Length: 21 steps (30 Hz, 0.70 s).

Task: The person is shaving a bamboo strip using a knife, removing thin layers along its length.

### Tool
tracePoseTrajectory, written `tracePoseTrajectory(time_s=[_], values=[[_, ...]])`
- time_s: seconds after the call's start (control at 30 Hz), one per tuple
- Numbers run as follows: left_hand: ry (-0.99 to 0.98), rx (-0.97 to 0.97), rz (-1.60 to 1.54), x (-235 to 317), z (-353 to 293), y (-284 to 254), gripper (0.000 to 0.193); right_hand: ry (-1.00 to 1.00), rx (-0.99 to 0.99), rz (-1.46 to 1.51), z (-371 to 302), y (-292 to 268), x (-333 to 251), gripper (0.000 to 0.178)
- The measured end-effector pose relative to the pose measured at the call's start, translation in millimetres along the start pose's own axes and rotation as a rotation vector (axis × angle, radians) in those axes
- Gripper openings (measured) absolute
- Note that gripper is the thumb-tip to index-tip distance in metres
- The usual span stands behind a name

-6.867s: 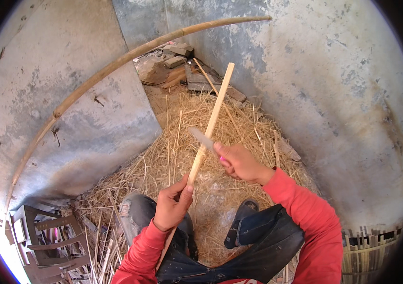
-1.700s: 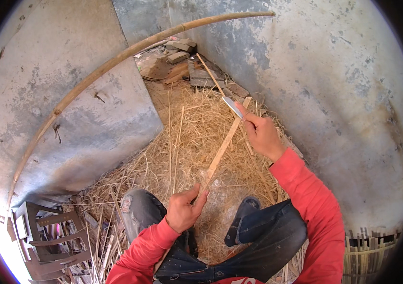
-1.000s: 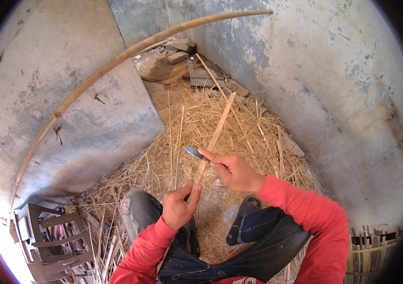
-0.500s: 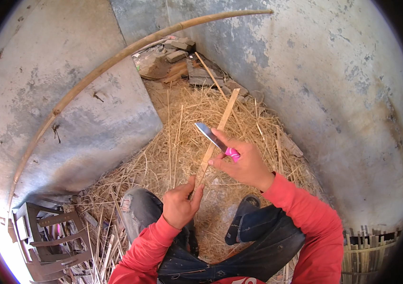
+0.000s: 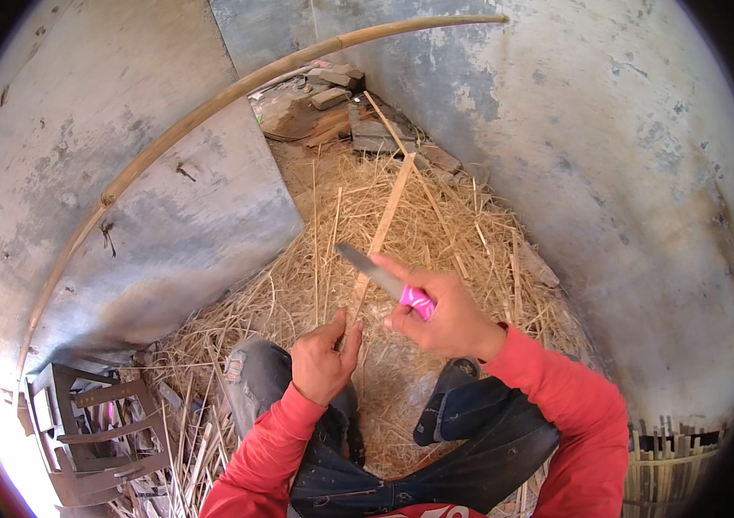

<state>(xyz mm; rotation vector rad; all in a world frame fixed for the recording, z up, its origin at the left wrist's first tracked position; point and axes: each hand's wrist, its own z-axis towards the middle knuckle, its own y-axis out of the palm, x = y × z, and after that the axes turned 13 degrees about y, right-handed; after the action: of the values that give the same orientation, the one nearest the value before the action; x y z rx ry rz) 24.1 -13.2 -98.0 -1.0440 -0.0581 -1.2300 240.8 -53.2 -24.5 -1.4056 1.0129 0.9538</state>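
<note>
A long flat bamboo strip (image 5: pixel 391 207) points away from me over the shavings. Its near end is pinched between the thumb and fingers of my left hand (image 5: pixel 322 358), in front of my knee. My right hand (image 5: pixel 453 315) is wrapped round the pink handle of a knife (image 5: pixel 370 266), the forefinger stretched along the blade. The blade slants to the upper left and crosses over the strip, hiding a short part of it. Whether the edge touches the strip, I cannot tell.
Bamboo shavings (image 5: pixel 289 285) cover the floor around my legs. A long curved bamboo pole (image 5: pixel 185 129) arches across the left. Bricks (image 5: pixel 330 97) lie in the far corner between worn walls. A broken brown frame (image 5: pixel 108 432) stands lower left, a slatted basket (image 5: pixel 669 466) lower right.
My right hand and the knife have come a little nearer to me and to the left. The strip's far end has swung left, so it stands straighter. My left hand keeps its pinch.
</note>
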Motion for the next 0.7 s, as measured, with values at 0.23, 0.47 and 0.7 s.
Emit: tracePoseTrajectory(time_s=[0.23,0.47,0.7], values=[[-0.146,-0.089,-0.105,16,4,-12,0.035,0.014,0.267,-0.151,20,-30,20,0.046],[-0.070,-0.062,-0.195,20,1,-11,0.034,-0.076,0.479,-0.204,33,-53,32,0.040],[0.017,-0.068,-0.318,23,-3,-6,0.030,-0.125,0.629,-0.235,44,-82,42,0.040]])
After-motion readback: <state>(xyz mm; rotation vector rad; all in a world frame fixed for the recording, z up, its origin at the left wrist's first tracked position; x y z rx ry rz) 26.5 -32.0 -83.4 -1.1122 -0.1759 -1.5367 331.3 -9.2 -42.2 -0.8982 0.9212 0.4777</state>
